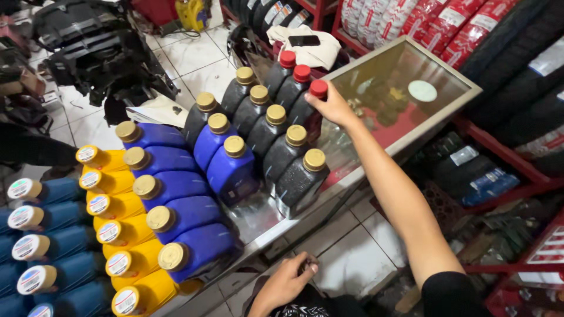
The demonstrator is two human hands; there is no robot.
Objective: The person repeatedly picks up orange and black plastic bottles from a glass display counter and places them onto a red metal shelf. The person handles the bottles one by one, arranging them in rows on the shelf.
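My right hand (333, 105) reaches out over a glass-topped counter (411, 64) and grips the neck of a dark bottle with a red cap (318, 88). It is the nearest of three red-capped bottles (288, 58) in a row. My left hand (288, 282) is low at the bottom, fingers curled on dark printed cloth on my lap. Dark grey bottles with gold caps (296, 155) stand beside the red-capped ones. Blue bottles with gold caps (176, 182) and yellow bottles (117, 229) fill the counter to the left.
Teal bottles with white caps (41, 235) stand at the far left. A black phone (304, 40) lies on a cream cloth behind the bottles. Wrapped tyres (446, 23) hang at the upper right above red shelving. Black plastic parts (100, 53) lie on the tiled floor.
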